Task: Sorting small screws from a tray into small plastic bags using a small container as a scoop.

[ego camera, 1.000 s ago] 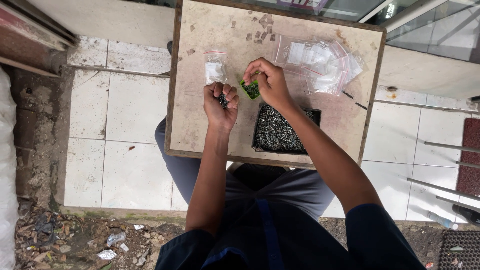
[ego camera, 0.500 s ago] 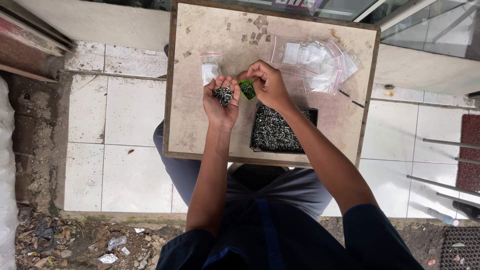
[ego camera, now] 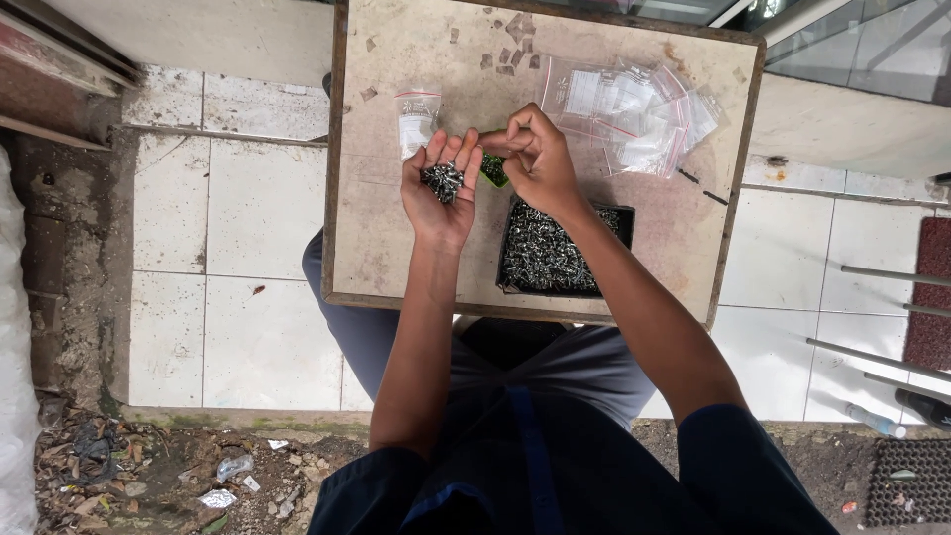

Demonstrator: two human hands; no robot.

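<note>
My left hand (ego camera: 441, 188) is held palm up over a small wooden table (ego camera: 396, 248), cupping a little heap of small metal screws (ego camera: 443, 180). My right hand (ego camera: 540, 159) hovers just to its right, fingers pinched together at the left hand's fingertips, above a small green object (ego camera: 493, 168) that is partly hidden. Below the right hand sits a black tray (ego camera: 555, 253) full of the same screws.
A pile of small clear zip bags (ego camera: 634, 114) lies at the table's far right, and a single filled bag (ego camera: 416, 119) lies at the far left. White floor tiles surround the table; dirt and litter lie near my seat.
My left palm has opened flatter, showing the screws, and my right hand has moved closer to its fingertips. The camera view shifted slightly.
</note>
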